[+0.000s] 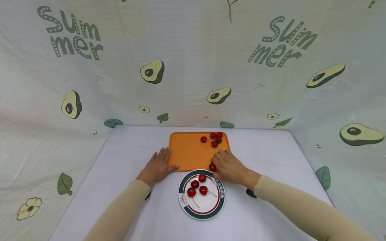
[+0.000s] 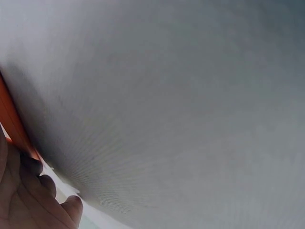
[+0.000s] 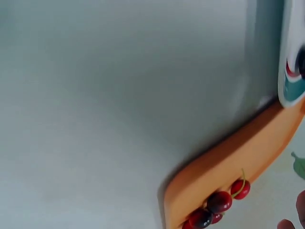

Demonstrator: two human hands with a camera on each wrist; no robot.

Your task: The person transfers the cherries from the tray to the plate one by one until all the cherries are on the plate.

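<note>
Red cherry (image 1: 212, 167), small, round and glossy, sits low at centre frame in the head view, at the fingers (image 1: 217, 164) of the right hand (image 1: 230, 167), between the near edge of the flat orange plastic tray (image 1: 187, 152) and the far rim of the round white plate with green and red rings (image 1: 201, 214); they seem to pinch it, though the grip is partly hidden. Plate lies just below, holding four more cherries (image 1: 197, 187), with a cluster of cherries (image 1: 214, 139) at the tray's upper right. Left hand (image 1: 159, 166) rests flat on the white bench (image 1: 126, 157), fingers straight and close together, thumb touching the tray's lower-left corner.
</note>
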